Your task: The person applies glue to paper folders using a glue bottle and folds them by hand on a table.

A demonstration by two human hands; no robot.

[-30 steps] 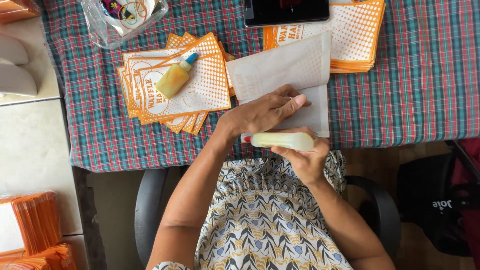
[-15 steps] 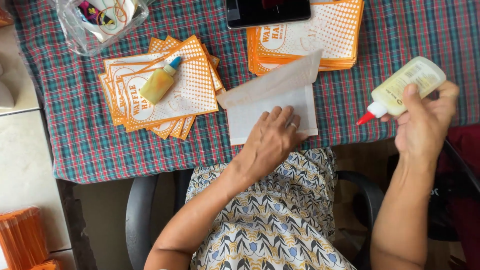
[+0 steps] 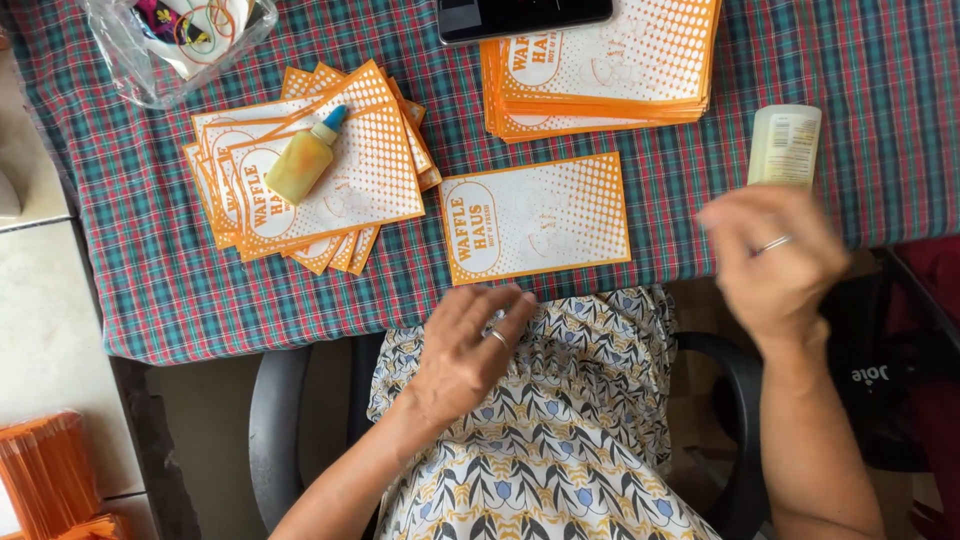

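Observation:
One flat orange-and-white paper bag [image 3: 535, 215] lies printed side up near the front edge of the plaid tablecloth [image 3: 150, 300]. My left hand [image 3: 470, 345] hovers just below that bag at the table's edge, fingers loosely spread and holding nothing. My right hand [image 3: 775, 260] is blurred by motion at the right, just below a pale glue bottle [image 3: 785, 145] that lies on the cloth. The hand and bottle look apart.
A fanned pile of the same bags [image 3: 310, 170] at the left carries a small yellow bottle with a blue cap [image 3: 305, 160]. A neat stack [image 3: 600, 60], a dark phone [image 3: 520, 15] and a clear plastic tub [image 3: 170, 40] sit at the back. Orange packs [image 3: 45, 480] lie on the floor.
The bag was turned over and now lies flat, printed side up. My right hand put the glue bottle down on the cloth. My left hand drew back off the bag.

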